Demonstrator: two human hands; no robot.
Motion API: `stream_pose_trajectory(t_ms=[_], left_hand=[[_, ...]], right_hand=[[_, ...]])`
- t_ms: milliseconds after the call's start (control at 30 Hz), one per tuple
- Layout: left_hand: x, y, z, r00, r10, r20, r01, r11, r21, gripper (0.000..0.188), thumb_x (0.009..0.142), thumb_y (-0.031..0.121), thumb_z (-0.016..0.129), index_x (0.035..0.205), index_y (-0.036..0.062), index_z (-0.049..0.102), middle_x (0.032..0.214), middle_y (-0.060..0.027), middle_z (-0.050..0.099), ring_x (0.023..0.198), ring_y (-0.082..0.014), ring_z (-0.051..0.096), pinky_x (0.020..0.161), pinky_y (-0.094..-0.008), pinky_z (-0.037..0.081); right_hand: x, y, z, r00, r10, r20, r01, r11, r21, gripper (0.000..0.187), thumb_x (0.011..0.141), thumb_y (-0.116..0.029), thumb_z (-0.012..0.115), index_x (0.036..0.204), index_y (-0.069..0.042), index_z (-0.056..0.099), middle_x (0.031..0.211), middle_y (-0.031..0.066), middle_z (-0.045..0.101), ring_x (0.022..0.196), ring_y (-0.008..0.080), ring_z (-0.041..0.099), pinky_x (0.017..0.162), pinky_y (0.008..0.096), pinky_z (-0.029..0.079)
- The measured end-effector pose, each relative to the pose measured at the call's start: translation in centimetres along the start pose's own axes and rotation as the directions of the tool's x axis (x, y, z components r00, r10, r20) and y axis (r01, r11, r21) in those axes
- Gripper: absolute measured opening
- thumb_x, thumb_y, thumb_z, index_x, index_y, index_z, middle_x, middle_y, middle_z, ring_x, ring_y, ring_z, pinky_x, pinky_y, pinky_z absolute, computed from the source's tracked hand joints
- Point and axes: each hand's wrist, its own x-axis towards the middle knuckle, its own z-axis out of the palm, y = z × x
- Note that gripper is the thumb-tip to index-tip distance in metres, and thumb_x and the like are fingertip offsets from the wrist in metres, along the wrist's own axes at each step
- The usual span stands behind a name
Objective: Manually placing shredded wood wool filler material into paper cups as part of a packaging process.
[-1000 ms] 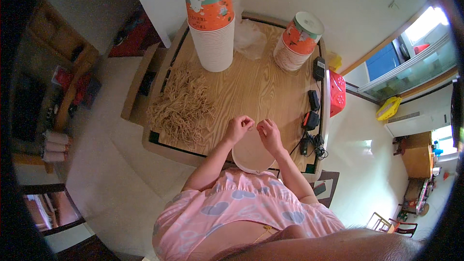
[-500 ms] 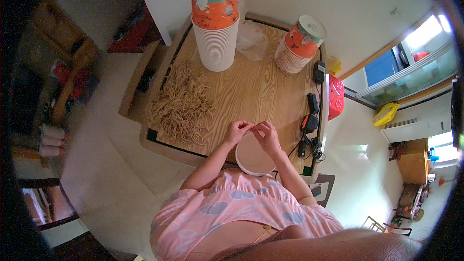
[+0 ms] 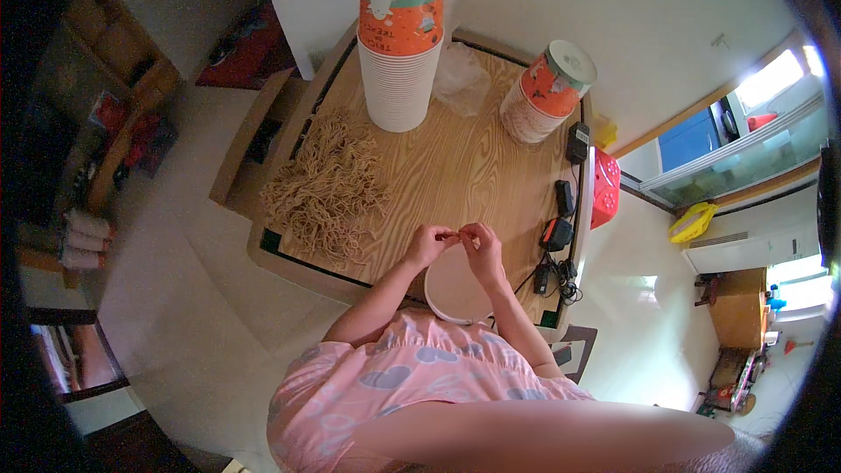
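At the table's near edge, a round white paper bucket (image 3: 459,287) sits against my front with its wide mouth facing up. My left hand (image 3: 430,244) and my right hand (image 3: 481,252) meet at its far rim, fingertips pinched close together. Whatever lies between the fingertips is too small to make out. To the left lies a loose heap of tan twisted strings (image 3: 326,188). Behind it rises a tall stack of upside-down paper buckets (image 3: 401,44), the top one orange and green. A shorter stack of such buckets (image 3: 545,92) stands at the far right.
The wood-grain table (image 3: 438,175) also bears a crumpled clear plastic bag (image 3: 462,79) at the back. Black power adapters and cables (image 3: 558,235) run along its right edge. Beyond that edge is a red plastic stool (image 3: 604,188). An open cardboard box (image 3: 254,144) adjoins the left side.
Both hands stay pinched together at the bucket's rim, with only slight finger movement. The whole view has shifted a little; the things on the table have kept their places.
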Motion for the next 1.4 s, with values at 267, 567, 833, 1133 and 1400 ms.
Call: stream_pose_trajectory(t_ms=[267,567,833,1133,1400], left_hand=[[0.0,0.6,0.3,0.997,-0.072,0.006,0.072,0.985,-0.159,0.011,0.077,0.012,0.064,0.083,0.0032,0.066,0.07,-0.0013,0.063,0.06,-0.0069,0.055,0.054,-0.0229,0.044],[0.3,0.5,0.6,0.995,-0.099,0.026,0.103,0.972,-0.213,0.009,0.079,0.01,0.062,0.082,0.0024,0.064,0.072,-0.0019,0.063,0.066,-0.0081,0.056,0.06,-0.0224,0.045],[0.3,0.9,0.7,0.99,-0.143,0.007,0.134,0.912,-0.386,0.006,0.08,0.005,0.06,0.082,-0.0009,0.058,0.077,-0.0056,0.061,0.071,-0.0117,0.058,0.066,-0.0243,0.049],[0.8,0.0,0.7,0.98,-0.2,-0.021,0.162,0.849,-0.502,0.008,0.076,0.004,0.064,0.081,0.0,0.059,0.075,-0.0059,0.061,0.068,-0.0108,0.058,0.065,-0.0231,0.05],[0.5,2.1,-0.4,0.953,-0.304,0.004,0.257,0.797,-0.547,0.009,0.076,0.002,0.062,0.084,-0.0009,0.061,0.081,-0.0087,0.063,0.074,-0.0138,0.061,0.07,-0.0242,0.051]], right_hand=[[-0.7,0.2,-0.3,1.0,-0.009,-0.008,0.009,0.999,-0.053,0.006,0.075,0.003,0.057,0.08,-0.001,0.056,0.077,0.0102,0.058,0.071,0.0209,0.057,0.065,0.0293,0.046],[-0.5,0.2,0.9,0.995,0.065,-0.074,-0.056,0.992,0.115,0.008,0.077,0.005,0.055,0.083,0.0,0.054,0.076,0.0065,0.058,0.074,0.014,0.057,0.068,0.0265,0.047],[-0.4,0.0,0.7,0.999,0.04,-0.032,-0.037,0.994,0.107,0.007,0.077,0.006,0.055,0.081,0.001,0.052,0.076,0.0072,0.057,0.073,0.0151,0.057,0.069,0.0269,0.047],[-0.4,-0.7,0.7,0.998,0.042,-0.042,-0.039,0.996,0.076,0.008,0.076,0.002,0.058,0.083,-0.001,0.054,0.078,0.008,0.058,0.073,0.0174,0.057,0.069,0.0285,0.047],[-0.2,-0.6,0.8,0.999,0.029,-0.043,-0.028,0.999,0.031,0.008,0.076,0.0,0.059,0.082,-0.001,0.054,0.076,0.0096,0.058,0.073,0.019,0.058,0.067,0.029,0.047]])
